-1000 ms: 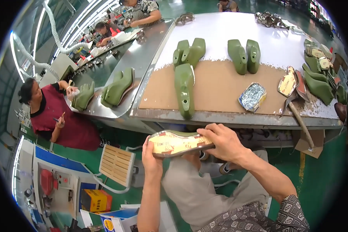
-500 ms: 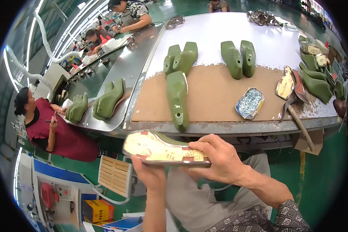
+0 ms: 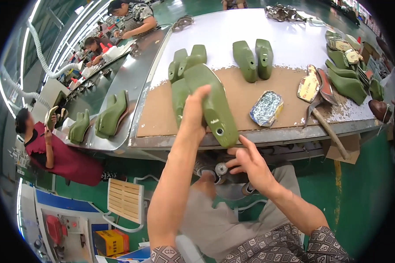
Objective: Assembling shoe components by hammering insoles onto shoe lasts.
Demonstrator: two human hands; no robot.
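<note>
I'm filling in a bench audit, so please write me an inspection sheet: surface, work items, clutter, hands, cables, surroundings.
Surface: tabletop brown in front, white behind, with a ragged, flaky border between.
Job's things: green shoe form held tilted over the table's near edge; two more green forms farther back.
Clutter: wooden-handled hammer, shiny wrapped packet, tangled pile at the far edge.
Fingers: left hand grips the green shoe form; right hand has fingers spread near its lower end, contact unclear.
Cables: none clearly seen; ribbed white hose upper left.
Surroundings: co-worker in maroon, slatted seat, green floor.
</note>
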